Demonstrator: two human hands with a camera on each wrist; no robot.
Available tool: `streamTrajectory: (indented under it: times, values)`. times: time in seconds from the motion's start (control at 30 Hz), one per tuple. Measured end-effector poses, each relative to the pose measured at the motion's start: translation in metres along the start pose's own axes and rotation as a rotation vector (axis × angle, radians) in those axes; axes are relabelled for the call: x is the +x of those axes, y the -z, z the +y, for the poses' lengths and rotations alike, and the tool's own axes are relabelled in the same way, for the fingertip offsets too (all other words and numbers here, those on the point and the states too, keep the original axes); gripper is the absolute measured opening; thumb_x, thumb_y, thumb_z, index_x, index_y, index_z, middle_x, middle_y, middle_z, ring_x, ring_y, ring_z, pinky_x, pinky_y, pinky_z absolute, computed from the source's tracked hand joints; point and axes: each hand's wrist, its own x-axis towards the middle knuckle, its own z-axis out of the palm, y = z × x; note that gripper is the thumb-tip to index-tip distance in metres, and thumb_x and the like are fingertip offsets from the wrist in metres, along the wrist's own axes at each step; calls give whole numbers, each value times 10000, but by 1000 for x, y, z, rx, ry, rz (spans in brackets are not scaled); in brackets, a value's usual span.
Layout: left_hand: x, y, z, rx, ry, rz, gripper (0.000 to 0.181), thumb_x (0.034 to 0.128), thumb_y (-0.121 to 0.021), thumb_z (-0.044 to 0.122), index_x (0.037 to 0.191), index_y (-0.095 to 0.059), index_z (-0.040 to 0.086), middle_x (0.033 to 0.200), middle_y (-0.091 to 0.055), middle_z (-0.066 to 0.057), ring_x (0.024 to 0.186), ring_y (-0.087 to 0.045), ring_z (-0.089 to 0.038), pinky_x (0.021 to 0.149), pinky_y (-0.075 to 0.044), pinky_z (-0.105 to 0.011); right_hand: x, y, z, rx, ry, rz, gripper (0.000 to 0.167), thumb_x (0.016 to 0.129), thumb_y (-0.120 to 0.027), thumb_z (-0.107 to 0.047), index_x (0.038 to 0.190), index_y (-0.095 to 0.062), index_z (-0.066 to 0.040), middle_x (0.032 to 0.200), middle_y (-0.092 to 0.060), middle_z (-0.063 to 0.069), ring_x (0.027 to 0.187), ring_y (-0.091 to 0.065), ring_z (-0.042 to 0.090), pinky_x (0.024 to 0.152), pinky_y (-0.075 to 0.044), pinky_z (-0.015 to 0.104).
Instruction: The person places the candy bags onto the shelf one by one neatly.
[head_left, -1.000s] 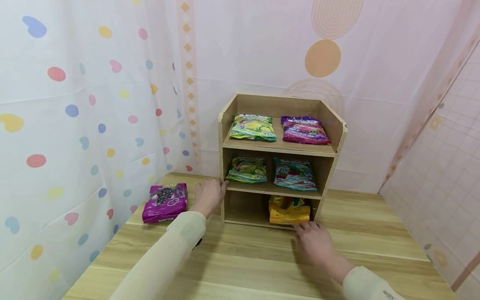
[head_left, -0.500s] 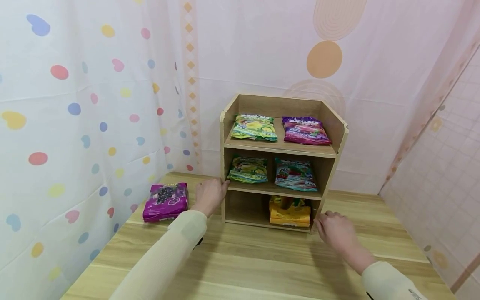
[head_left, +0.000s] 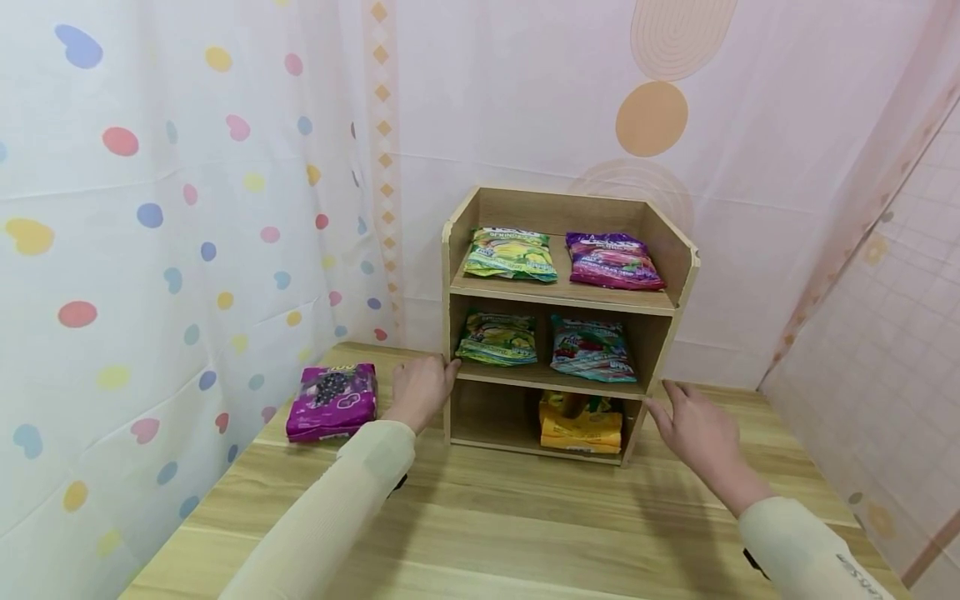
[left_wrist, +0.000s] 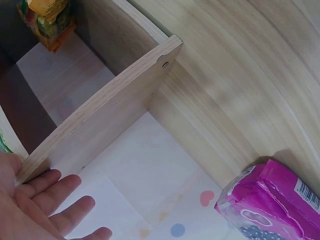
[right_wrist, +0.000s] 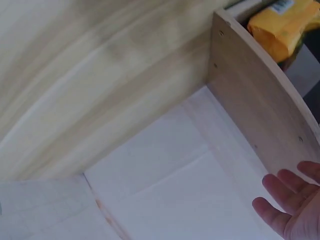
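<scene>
A small three-tier wooden shelf [head_left: 551,379] stands on the table. My left hand [head_left: 422,390] is at its left side panel, pinching the front edge between thumb and index finger; the other fingers spread outside. My right hand [head_left: 701,433] is beside the right panel, fingers extended and holding nothing. Its thumb reaches the front edge; whether it touches is unclear. A yellow packet [head_left: 579,423] lies on the bottom tier at right. Above it are a green-yellow packet [head_left: 497,338] and a teal packet [head_left: 591,348]. The top tier bears another green-yellow packet [head_left: 512,253] and a purple-pink one [head_left: 613,261].
A magenta packet with a dark grape picture [head_left: 332,402] lies on the table left of my left hand. The light wooden table [head_left: 510,525] extends in front of the shelf. Patterned curtains [head_left: 225,208] close off the left and back, with a pale panel at right.
My right hand has moved from in front of the yellow packet to the right, then up along the right panel, its fingers straightening. The left hand has stayed at the left panel.
</scene>
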Motion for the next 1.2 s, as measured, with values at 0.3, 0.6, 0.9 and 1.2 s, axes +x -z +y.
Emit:
streamTrajectory:
  times: [0.3, 0.6, 0.9, 1.2]
  values:
    - [1, 0, 0, 2, 4, -6, 458, 1049, -470, 389, 687, -537, 117, 626, -545, -60, 751, -645, -340, 795, -465, -513, 27, 13, -2, 62, -66, -40, 648, 1016, -530, -440, 1298, -539, 143, 1330, -499, 360, 1044, -598, 508, 668, -534, 581]
    - [1, -1, 1, 1, 7, 2, 460, 1047, -474, 390, 685, -540, 115, 644, -571, -75, 776, -654, -354, 815, -466, -518, 45, 15, -1, 158, -162, -114, 798, 1013, -439, -556, 1370, -452, 158, 1433, -370, 386, 1180, -490, 560, 794, -489, 649]
    - [1, -1, 1, 0, -1, -1, 482, 1051, -464, 394, 664, -531, 113, 610, -548, -62, 726, -643, -338, 804, -471, -517, 55, 10, -3, 202, -166, -104, 513, 991, -532, -293, 1290, -573, 122, 1380, -444, 387, 1309, -422, 488, 823, -501, 629]
    - [2, -1, 0, 11, -3, -10, 480, 1047, -467, 402, 673, -530, 108, 627, -560, -78, 738, -643, -351, 810, -469, -523, 55, 2, -6, 189, -224, -87, 480, 964, -583, -276, 1184, -622, 149, 1402, -436, 370, 1104, -570, 534, 825, -499, 615]
